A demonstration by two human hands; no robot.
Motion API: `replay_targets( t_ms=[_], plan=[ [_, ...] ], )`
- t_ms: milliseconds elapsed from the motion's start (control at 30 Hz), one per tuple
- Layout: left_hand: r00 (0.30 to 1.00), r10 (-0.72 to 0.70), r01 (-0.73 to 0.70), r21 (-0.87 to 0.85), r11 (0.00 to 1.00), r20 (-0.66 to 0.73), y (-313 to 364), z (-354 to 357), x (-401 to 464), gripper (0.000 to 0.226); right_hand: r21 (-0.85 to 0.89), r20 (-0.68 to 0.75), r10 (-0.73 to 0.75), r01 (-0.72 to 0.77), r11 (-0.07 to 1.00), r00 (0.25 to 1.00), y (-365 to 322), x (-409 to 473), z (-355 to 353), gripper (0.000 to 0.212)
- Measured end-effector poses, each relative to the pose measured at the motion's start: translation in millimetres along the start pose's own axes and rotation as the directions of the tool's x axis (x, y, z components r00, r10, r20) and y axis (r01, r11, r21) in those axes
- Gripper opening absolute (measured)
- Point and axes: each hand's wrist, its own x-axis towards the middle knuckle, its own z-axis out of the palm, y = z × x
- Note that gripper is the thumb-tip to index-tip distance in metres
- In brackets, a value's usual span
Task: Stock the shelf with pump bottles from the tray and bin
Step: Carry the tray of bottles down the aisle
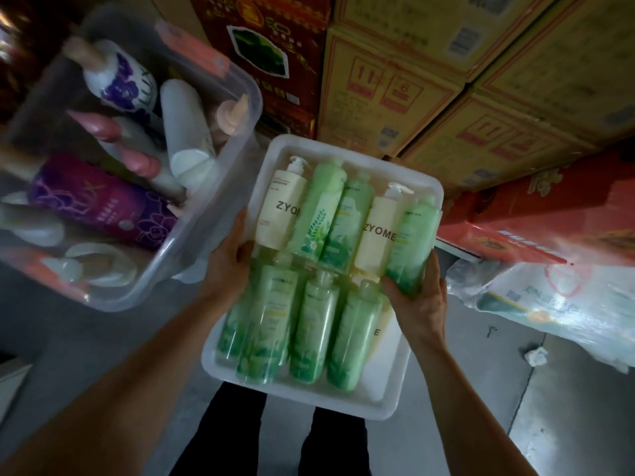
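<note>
1. At the far left we had the bin, clear plastic, tilted and blurred, holding purple and white pump bottles lying on their sides. It sat just beside the tray's left edge; what bore it up we could not tell.

2. Our left hand gripped the tray at its left rim, thumb curled over the edge next to a cream bottle. We judged that this hand carried most of the load, so it needed to hold firm and keep the tray level.

3. In the tray lay two rows of bottles on their sides: cream and green at the far end, green ones at the near end, packed touching one another. A tilt toward us would likely have slid the near row against the rim.

4. Our right hand was closed round a green bottle at the far row's right end, fingers wrapped under its base. To lift it well, we thought it best to draw it straight up and clear of its cream neighbour, so the row did not roll.

5. To the right stood stacked cartons. No shelf showed in view, so we could not say where the bottle was to go.
</note>
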Motion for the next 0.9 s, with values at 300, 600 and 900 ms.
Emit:
replay_targets(
  t_ms=[300,600,900],
  plan=[
    [0.935,-0.294,0.262,-0.177,0.949,-0.196,8.1,-20.0,-131.4,0.054,-0.14,0.233,-0.188,0.225,0.964,0.954,-22.6,-48.2,-61.5,0.089],
    [0.811,-0.478,0.347,-0.381,0.857,-0.338,-16.3,-30.6,-267.1,0.052,-0.305,0.441,-0.274,0.43,0.85,0.855,-49.6,-108.8,-76.6,0.098],
    [0.65,-0.61,0.305,-0.579,0.756,-0.453,-106.9,-63.6,-391.7,0.051,-0.275,0.652,-0.383,0.675,0.685,0.654,-71.2,-215.5,-4.4,0.081]
  ],
)
